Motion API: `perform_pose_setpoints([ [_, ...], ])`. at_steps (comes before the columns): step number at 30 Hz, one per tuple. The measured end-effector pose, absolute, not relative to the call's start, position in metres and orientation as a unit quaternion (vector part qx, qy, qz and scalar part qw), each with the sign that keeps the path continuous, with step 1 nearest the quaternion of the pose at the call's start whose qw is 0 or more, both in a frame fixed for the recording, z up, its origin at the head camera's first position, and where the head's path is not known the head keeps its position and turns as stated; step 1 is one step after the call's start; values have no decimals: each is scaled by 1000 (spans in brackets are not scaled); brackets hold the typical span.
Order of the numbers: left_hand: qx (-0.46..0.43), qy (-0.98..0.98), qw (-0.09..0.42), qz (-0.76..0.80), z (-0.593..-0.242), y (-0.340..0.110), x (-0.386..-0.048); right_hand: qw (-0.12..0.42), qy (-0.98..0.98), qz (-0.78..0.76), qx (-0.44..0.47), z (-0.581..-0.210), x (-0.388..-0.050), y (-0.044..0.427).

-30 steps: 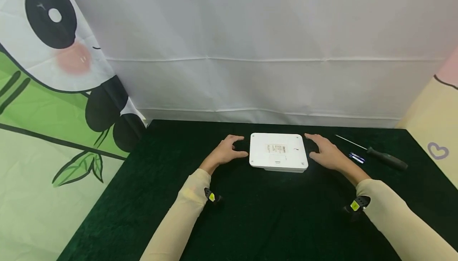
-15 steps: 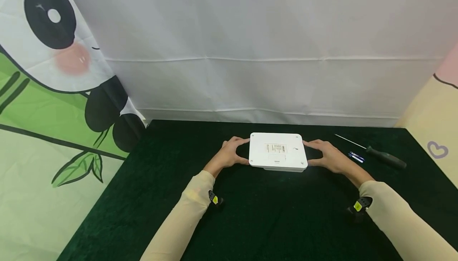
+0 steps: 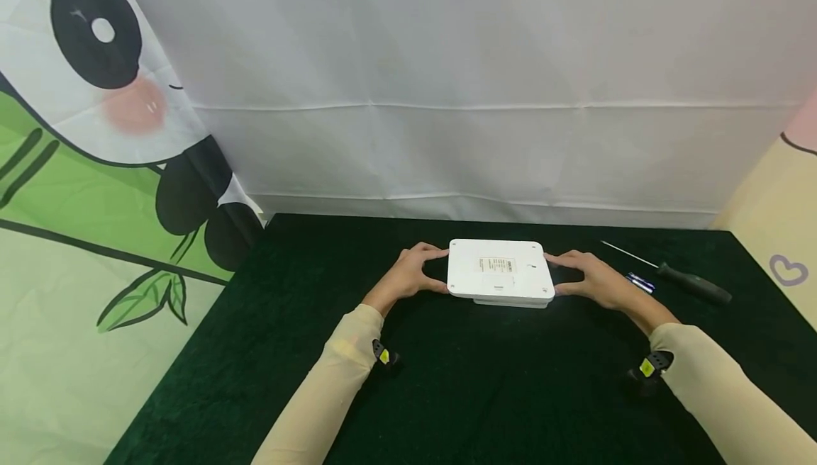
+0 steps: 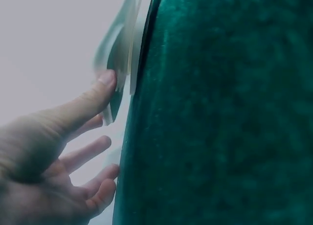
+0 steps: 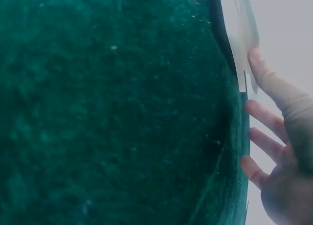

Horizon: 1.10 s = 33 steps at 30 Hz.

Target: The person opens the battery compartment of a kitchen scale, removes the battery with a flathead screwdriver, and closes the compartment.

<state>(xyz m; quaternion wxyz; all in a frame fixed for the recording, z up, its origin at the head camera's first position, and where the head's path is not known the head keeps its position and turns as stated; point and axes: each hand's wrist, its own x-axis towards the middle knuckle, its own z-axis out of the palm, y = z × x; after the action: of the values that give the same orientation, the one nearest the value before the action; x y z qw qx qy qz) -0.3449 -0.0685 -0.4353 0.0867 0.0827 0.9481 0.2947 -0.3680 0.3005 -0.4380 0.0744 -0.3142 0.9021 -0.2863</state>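
Note:
A white, flat, rounded-corner device [image 3: 475,277] lies on the dark green cloth in the head view, its printed label and corner screws or feet facing up. At its left end, my left hand [image 3: 406,277] holds the edge with thumb on the near side and index finger on the far side. My right hand [image 3: 592,281] grips the opposite end in the same way. In the left wrist view the thumb [image 4: 105,85] touches the device's rim, the other fingers spread below. The right wrist view shows that thumb [image 5: 259,66] against the rim too; the device's far side is hidden.
To the right lies a screwdriver [image 3: 692,283] with a dark handle and thin metal shaft. Beside it are small blue-and-white cylinders [image 3: 640,283] that look like batteries. A white cloth backdrop [image 3: 479,132] rises behind the table's far edge.
Both hands have moved inward from either side of the device and now touch its ends. The device, screwdriver and cylinders stay in place; the head view has shifted slightly.

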Motion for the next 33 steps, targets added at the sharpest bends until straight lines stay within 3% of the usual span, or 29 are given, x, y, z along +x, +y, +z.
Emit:
perform_pose_setpoints([
  [12, 106, 886, 118, 435, -429, -82, -343, 129, 872, -367, -297, -428, -362, 306],
  [23, 95, 834, 131, 527, -430, -86, -339, 180, 846, -453, -214, -429, -354, 304],
  [33, 73, 819, 97, 561, -418, -76, -329, 177, 826, -514, -146, -422, -344, 298],
])
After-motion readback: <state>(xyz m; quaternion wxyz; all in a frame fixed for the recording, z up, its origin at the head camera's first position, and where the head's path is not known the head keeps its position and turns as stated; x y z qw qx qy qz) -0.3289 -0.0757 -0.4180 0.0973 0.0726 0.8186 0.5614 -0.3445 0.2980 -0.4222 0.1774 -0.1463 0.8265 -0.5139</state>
